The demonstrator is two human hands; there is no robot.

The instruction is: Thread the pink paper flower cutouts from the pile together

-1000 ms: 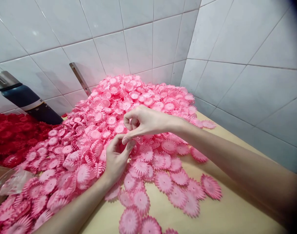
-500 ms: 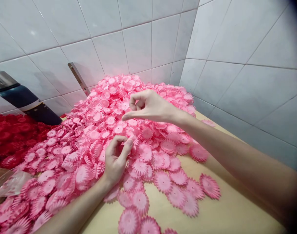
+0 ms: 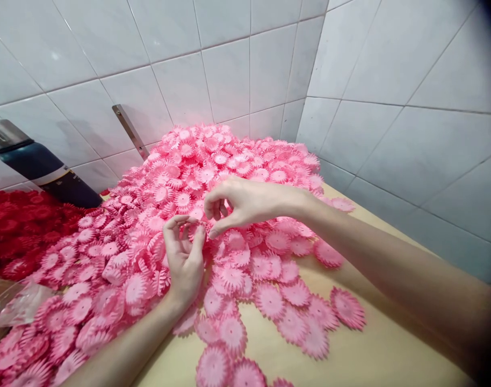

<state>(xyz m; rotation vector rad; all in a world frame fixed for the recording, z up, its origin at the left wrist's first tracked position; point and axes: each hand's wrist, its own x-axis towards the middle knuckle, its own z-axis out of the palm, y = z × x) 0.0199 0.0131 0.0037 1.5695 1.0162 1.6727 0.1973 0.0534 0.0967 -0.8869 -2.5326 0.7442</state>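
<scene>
no readable text, dark flask [image 3: 48, 172] band perhaps printed, too blurred to read

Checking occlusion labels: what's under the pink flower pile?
The pink flower pile lies on a tan tabletop, bare at the near edge. Under the heap's middle the surface is covered, so anything buried there cannot be seen. Both hands hover above it.

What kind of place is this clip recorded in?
Probably a small craft or piecework workshop: a tan worktable in a white-tiled corner, heaped with pink paper flowers and a red pile; both hands work at the pink heap.
</scene>
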